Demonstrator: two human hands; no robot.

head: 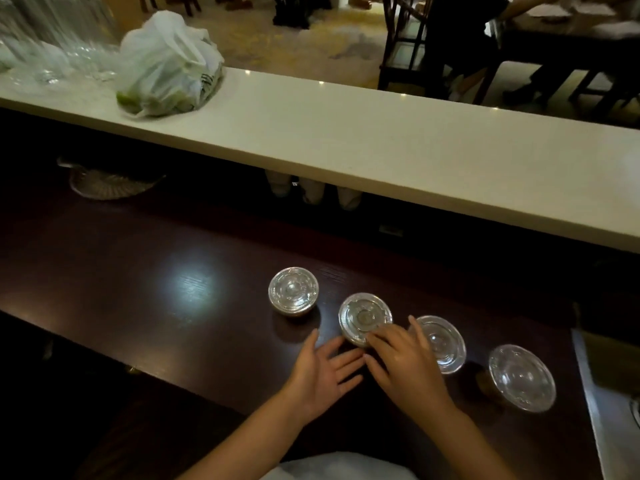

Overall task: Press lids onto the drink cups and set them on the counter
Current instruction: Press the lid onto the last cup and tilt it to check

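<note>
Several drink cups with clear plastic lids stand in a row on the dark wooden worktop [173, 258]. The far-left cup [293, 291] stands alone. On the second cup [363, 315], my right hand [401, 362] rests its fingertips on the near edge of the lid. My left hand [322, 370] lies open, fingers spread, just left of and below that cup. The third cup [445, 344] is partly hidden behind my right hand. A fourth cup [522, 377] stands at the right.
A raised white counter [346, 140] runs across behind the worktop, with a white plastic bag [169, 67] and clear glassware [52, 46] at its left end. A glass dish [104, 183] and stacked cups [311, 190] sit under it. A metal surface [602, 410] lies at right.
</note>
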